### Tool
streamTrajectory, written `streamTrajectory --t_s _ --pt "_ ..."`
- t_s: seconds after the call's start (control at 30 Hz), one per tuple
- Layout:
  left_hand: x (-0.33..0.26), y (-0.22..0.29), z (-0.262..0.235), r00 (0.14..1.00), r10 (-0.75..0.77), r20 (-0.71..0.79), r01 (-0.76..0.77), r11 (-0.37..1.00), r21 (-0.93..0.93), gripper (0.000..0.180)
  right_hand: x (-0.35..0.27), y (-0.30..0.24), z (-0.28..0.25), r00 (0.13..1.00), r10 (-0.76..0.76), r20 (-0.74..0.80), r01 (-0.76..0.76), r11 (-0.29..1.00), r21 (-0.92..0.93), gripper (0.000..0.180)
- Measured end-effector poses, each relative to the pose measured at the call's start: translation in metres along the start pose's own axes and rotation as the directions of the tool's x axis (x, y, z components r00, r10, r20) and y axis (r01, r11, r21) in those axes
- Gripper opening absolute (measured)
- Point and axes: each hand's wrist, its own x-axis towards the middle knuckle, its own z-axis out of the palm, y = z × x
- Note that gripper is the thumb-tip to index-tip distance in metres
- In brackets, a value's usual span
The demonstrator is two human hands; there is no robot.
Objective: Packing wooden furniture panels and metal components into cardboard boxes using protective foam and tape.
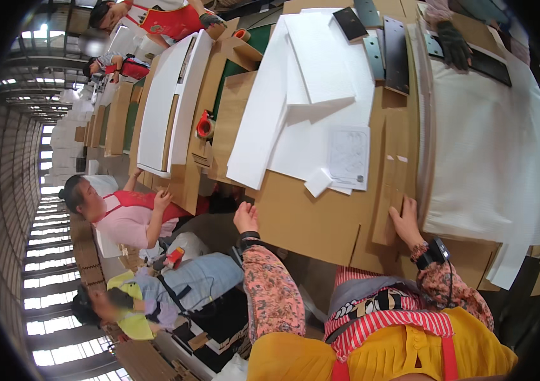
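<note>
The wearer's yellow top (295,355) was nearest; beyond lay a cardboard sheet (314,219) carrying white foam boards (320,60). The left hand (246,218) was curled closed, nothing visible in it, beside the cardboard's left edge; the right hand (406,219) touched a narrow cardboard strip (392,181) near its near end, its grip impossible to tell. The sheet looked light, stiff but creasable, probably best held by its near edge; its underside was hidden.

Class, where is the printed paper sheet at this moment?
In the head view, right of centre, the printed paper sheet lies on white boards, left of the brown cardboard strip the right hand touches.
</note>
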Motion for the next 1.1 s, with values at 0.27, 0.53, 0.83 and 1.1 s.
streamTrajectory --t_s 0.27,0.53,0.83,1.1 --pt "0.194 0.067 -0.020 0.999 -0.032 0.032 0.035 0.995 -0.097 0.039 -0.004 0.001 0.018 0.999 0.033 0.008 -0.033 0.999 0.008 0.057" --pt "0.209 0.084 0.002 0.976 -0.209 -0.058 0.214 0.971 0.110 0.038 0.012 -0.120 0.006 0.938 -0.239 -0.252 0.029 0.776 -0.630 0.049" --pt "0.223 0.082 0.007 0.926 -0.330 -0.183 0.332 0.943 -0.019 0.062 0.113 -0.304 0.249 0.894 0.125 0.430 -0.345 0.805 0.483 0.069" --pt "0.231 0.079 -0.031 0.968 -0.250 0.029 0.249 0.968 0.021 0.038 0.160 -0.380 0.311 0.856 0.127 0.501 -0.487 0.523 0.699 0.063"
